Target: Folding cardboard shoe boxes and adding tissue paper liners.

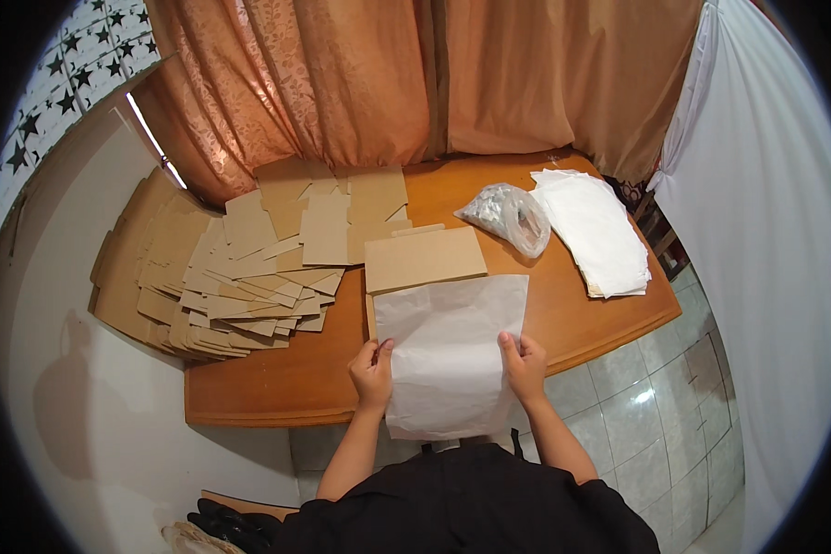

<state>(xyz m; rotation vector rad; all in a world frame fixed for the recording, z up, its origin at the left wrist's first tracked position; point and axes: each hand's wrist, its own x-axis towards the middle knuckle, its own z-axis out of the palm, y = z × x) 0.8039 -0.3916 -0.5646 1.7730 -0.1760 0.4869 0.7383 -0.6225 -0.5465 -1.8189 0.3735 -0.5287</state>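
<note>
Two hands hold one large white sheet of paper (448,355) by its side edges, the left hand (372,371) pinching the left margin and the right hand (523,366) pinching the right margin, each closed on the paper with the thumb on top. The hands are well apart, roughly level with each other, and sit toward the lower half of the sheet, so neither is clearly nearer to it than the other. The sheet's long axis runs away from the person, from the near edge of the wooden desk (277,388) toward its middle; its lower end hangs past the desk edge toward the person's dark clothing. Just beyond the sheet's far end, and partly under it, lies a flat brown cardboard panel (424,259) with its long side running left to right. Farther left, a wide fan of brown cardboard pieces (240,277) spreads over the desk and past its left edge. To the far right sit a clear plastic bag (508,215) of small items and, beside it, a stack of white sheets (597,231). Orange curtains (388,83) hang behind the desk.
</note>
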